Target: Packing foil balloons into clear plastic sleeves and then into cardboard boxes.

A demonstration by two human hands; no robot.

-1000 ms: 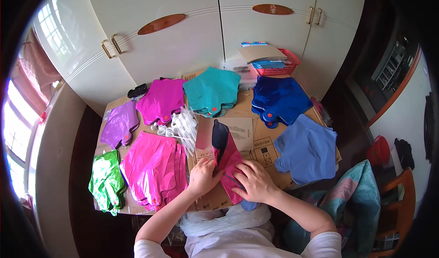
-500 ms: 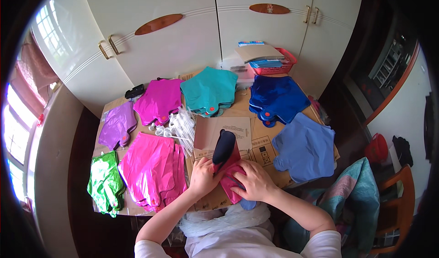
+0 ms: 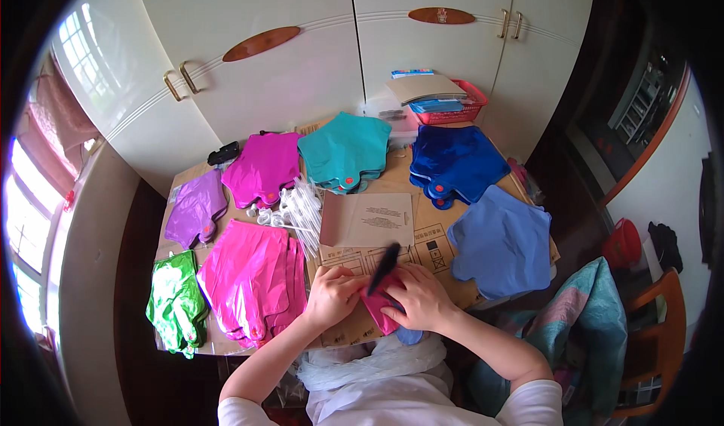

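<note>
Near the table's front edge, both my hands are closed on a folded bundle of foil balloons (image 3: 379, 316), magenta with a dark flap standing up at its top. My left hand (image 3: 332, 298) pinches its left side, and my right hand (image 3: 424, 298) grips it from the right with fingers bent over the front. A bit of blue foil shows beneath my right hand. Just ahead lies a flat brown cardboard piece (image 3: 367, 221). White plastic balloon sticks (image 3: 303, 213) are heaped to its left. The fingertips of both hands are partly hidden.
Flat foil balloons lie in piles around the table: green (image 3: 175, 298), pink (image 3: 249, 282), purple (image 3: 194, 209), magenta (image 3: 262, 168), teal (image 3: 345, 150), dark blue (image 3: 458, 162) and light blue (image 3: 504, 241). A red basket (image 3: 460, 113) stands at the back. A large woven sack (image 3: 581, 335) is at the right.
The dark flap of the bundle has dropped lower and now looks narrower and blurred. My left hand has shifted slightly; my right hand stays nearly in place.
</note>
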